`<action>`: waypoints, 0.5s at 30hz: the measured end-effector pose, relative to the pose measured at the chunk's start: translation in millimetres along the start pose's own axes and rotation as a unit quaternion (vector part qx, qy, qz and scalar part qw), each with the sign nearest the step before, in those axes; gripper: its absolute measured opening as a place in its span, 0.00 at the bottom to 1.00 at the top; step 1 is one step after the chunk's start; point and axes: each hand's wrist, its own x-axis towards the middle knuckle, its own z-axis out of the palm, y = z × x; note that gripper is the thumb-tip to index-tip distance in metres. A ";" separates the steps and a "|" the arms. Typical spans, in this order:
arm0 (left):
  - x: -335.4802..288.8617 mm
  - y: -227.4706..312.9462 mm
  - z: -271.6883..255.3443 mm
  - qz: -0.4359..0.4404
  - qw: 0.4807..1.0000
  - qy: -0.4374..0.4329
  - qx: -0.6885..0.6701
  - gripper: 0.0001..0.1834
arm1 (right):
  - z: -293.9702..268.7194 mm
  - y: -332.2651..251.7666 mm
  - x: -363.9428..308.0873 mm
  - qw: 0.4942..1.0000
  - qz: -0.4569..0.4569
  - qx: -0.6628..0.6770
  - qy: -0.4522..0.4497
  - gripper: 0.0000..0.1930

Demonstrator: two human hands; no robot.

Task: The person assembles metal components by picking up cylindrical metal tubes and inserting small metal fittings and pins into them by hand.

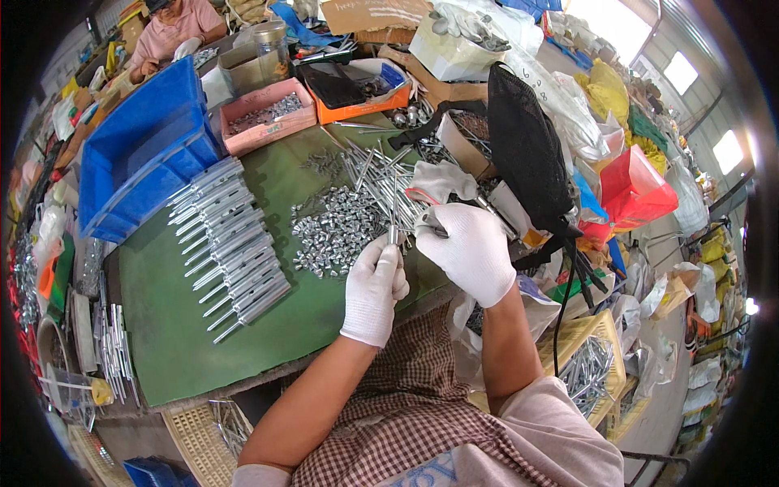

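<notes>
My left hand (373,288), in a white glove, pinches a short shiny metal cylinder (393,234) with a thin rod (394,195) standing up from it. Close beside it, my gloved right hand (466,250) is closed, thumb and fingertips pressed around something grey that I cannot make out. Just beyond my left hand lies a heap of small silver metal fittings (334,231). Loose thin metal rods (377,174) lie scattered past the heap. To the left, metal tubes with thin rod ends (243,260) are laid side by side on the green table mat (166,349).
A tilted blue bin (142,150) stands far left, with a pink box (268,118) of small parts and an orange box (381,99) behind. A black mesh bag (527,146) and red bag (637,195) crowd the right. Across the table sits another person (174,36).
</notes>
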 end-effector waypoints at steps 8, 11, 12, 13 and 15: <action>-2.3 -0.4 9.5 0.005 0.998 0.046 0.030 0.10 | 11.5 11.4 3.0 0.995 0.042 0.046 -0.074 0.12; -2.3 -1.1 6.2 0.025 0.998 0.054 0.009 0.10 | 4.0 8.6 -0.8 0.989 0.057 0.117 -0.074 0.11; -1.2 -1.8 6.4 0.023 0.998 0.051 0.009 0.10 | 0.8 12.8 -1.7 0.983 0.097 0.149 -0.056 0.10; -0.9 -1.6 7.0 0.020 0.999 0.048 0.008 0.10 | -0.1 15.6 -1.5 0.974 0.135 0.180 -0.038 0.09; -1.7 -1.2 7.0 0.021 0.998 0.044 0.026 0.10 | 12.4 17.7 2.7 0.979 0.073 0.187 0.044 0.08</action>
